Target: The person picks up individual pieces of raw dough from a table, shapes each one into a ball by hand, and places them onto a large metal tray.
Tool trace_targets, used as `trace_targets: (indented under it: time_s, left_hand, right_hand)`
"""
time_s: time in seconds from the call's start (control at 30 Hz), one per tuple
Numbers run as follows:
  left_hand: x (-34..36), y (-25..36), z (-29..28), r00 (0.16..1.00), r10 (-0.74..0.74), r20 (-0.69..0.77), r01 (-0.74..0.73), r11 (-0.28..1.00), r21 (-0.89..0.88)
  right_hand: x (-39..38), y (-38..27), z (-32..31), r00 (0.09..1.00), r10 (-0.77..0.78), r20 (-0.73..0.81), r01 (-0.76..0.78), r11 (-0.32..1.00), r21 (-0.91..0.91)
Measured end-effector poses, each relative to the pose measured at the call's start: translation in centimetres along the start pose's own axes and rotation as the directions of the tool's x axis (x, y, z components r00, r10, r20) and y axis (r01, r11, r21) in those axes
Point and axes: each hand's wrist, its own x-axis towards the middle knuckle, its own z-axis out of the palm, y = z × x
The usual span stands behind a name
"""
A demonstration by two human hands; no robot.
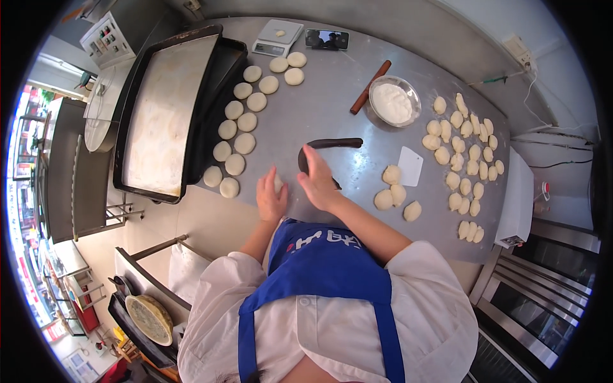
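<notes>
My left hand (271, 199) is at the near edge of the metal table, curled round a small piece of pale dough (278, 184); only part of the dough shows past the fingers. To its right my right hand (318, 181) is raised, fingers stretched out, with nothing visible in it. Beyond and partly behind the right hand lies a dark brown, bent strip (333, 143) whose kind I cannot tell. Right of my right hand are several loose dough lumps (384, 199) beside a white dough scraper (410, 167). Flattened round dough pieces (235, 165) stand in rows on the left.
Large dark baking trays (191, 127) are stacked on the left. A kitchen scale (278, 37) and a phone (327, 39) are at the back. A rolling pin (370, 87) leans near a metal bowl of flour (394, 102). More dough lumps (472, 167) cover the right side.
</notes>
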Motion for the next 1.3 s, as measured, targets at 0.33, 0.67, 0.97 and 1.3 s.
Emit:
trace_targets:
  time_s: [0.33,0.67,0.97,1.3]
  left_hand:
    - [5.4,-0.3,1.9,0.947,0.177,0.270,-0.321,0.599,0.734]
    - [7.4,-2.1,1.5,0.944,0.205,0.259,-0.330,0.606,0.724]
    - [6.1,-0.3,2.5,0.963,0.100,0.249,-0.249,0.678,0.691]
    - [3.2,-2.3,1.1,0.987,0.066,0.145,-0.148,0.722,0.676]
  right_hand:
    - [-5.5,4.4,-6.3,0.973,0.217,-0.085,-0.230,0.953,-0.199]
    - [-3.6,3.2,-8.3,0.977,0.201,-0.067,-0.210,0.958,-0.194]
    - [-6.5,4.3,-9.0,0.979,0.203,0.005,-0.198,0.960,-0.196]
    - [-8.7,5.5,-14.5,0.975,0.192,0.111,-0.151,0.940,-0.306]
